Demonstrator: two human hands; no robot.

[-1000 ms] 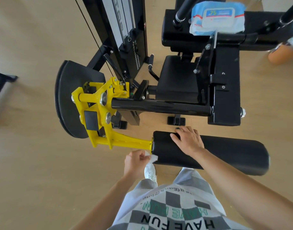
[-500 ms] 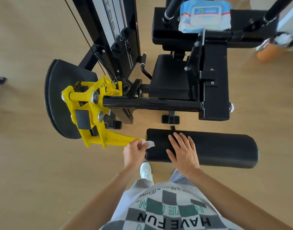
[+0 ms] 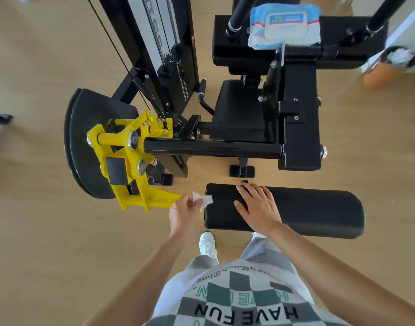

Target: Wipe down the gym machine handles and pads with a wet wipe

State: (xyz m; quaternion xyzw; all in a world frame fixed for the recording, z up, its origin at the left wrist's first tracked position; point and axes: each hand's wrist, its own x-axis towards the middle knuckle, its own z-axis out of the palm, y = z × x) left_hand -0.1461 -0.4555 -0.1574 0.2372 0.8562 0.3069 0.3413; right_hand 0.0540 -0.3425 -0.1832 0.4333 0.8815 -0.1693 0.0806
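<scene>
Left hand (image 3: pixel 185 214) fingers pinching wet wipe (image 3: pixel 204 200) at roller pad (image 3: pixel 295 211) end, right hand (image 3: pixel 258 205) flat on pad

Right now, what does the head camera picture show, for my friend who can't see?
A person's left hand holds a white wet wipe at the end of a black roller pad, while the right hand rests flat on it. A wipes pack lies on the machine.

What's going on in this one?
A person stands over a gym machine. Their left hand pinches a white wet wipe at the left end of the black roller pad, next to the yellow arm. Their right hand rests flat on top of the pad. The pack of wipes sits on the machine's far pad.
</scene>
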